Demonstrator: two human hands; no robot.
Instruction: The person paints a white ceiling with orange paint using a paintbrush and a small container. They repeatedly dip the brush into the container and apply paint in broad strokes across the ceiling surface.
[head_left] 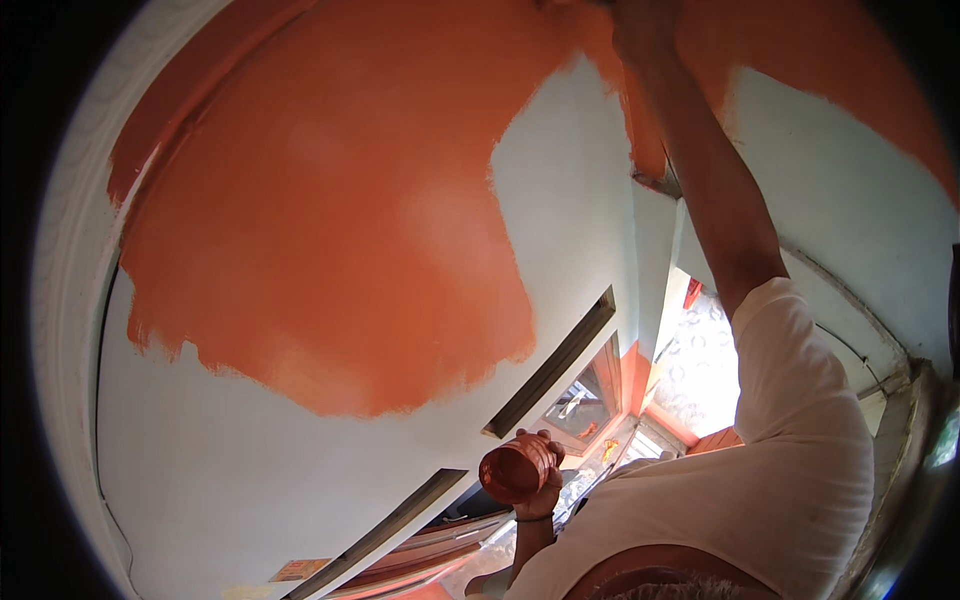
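Note:
My left hand [548, 497] is wrapped round a small ribbed plastic container [514, 472], coated reddish-orange inside. Its round mouth faces the view, below the painted wall. My right arm stretches up, and my right hand [645, 28] is at the top edge against the orange paint [340, 220]. The fingers there are partly cut off and look closed; a dark shape beside them is too cropped to name. Orange paint with ragged brushed edges covers much of the pale wall [570, 170], and continues past the corner onto the adjoining surface.
Two long dark slots or ledges [552, 362] [385, 530] run slantwise along the pale wall. A wood-framed window or mirror [583, 408] and a bright opening [700, 350] lie beyond. A thin dark cable [98, 400] runs down the left side, beside a pale moulding [70, 250].

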